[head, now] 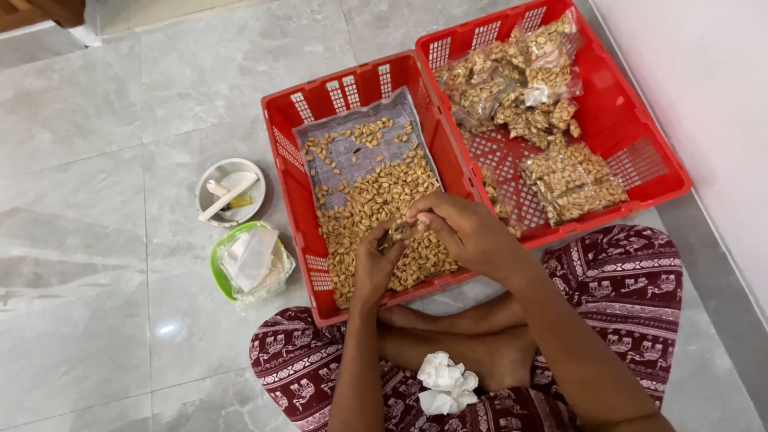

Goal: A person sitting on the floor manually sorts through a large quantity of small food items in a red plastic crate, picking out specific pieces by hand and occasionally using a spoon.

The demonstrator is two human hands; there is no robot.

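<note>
Head view shows both hands, left hand and right hand, pinched closed on a few peanuts directly above the loose heap in the near red crate, so dropped ones fall back in.

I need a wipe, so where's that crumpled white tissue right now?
In the head view, the crumpled white tissue lies in the person's lap, between the patterned trouser legs, just below the red crate of nuts.
</note>
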